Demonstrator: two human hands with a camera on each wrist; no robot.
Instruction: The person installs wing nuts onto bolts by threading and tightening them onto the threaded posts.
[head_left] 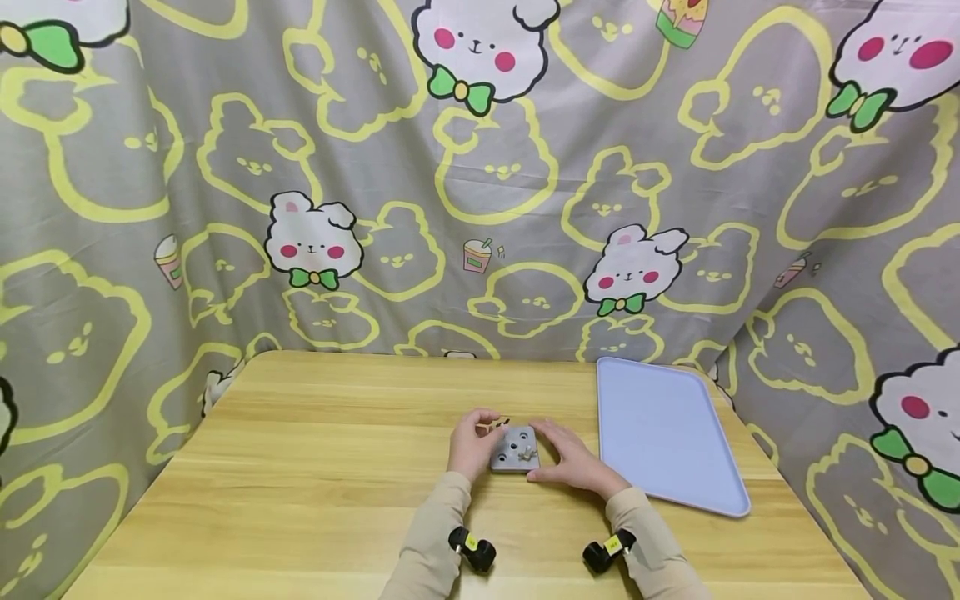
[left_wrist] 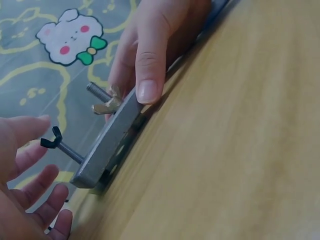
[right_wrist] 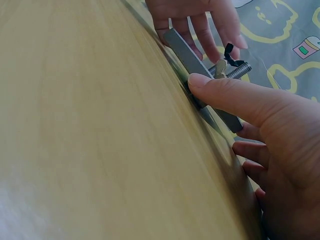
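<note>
A grey metal block (head_left: pixel 510 460) with several holes lies near the middle of the table. A brass wing nut (left_wrist: pixel 106 107) sits on a thick threaded bolt (left_wrist: pixel 98 91) standing up from the block. At the block's left end, a thinner screw (left_wrist: pixel 71 153) carries a black wing nut (left_wrist: pixel 52 140) at its tip. My right hand (head_left: pixel 573 462) grips the block's right side, thumb on the near edge and fingers at the far side. Beside the black wing nut, my left hand (head_left: pixel 471 447) has loosely bent, spread fingers, with a small gap to it in the left wrist view.
A pale blue tray (head_left: pixel 667 433) lies on the right of the wooden table (head_left: pixel 300 467), just past my right hand. Behind the table hangs a patterned grey curtain (head_left: pixel 525 242). A black wrist device (head_left: pixel 472 550) is strapped on each sleeve.
</note>
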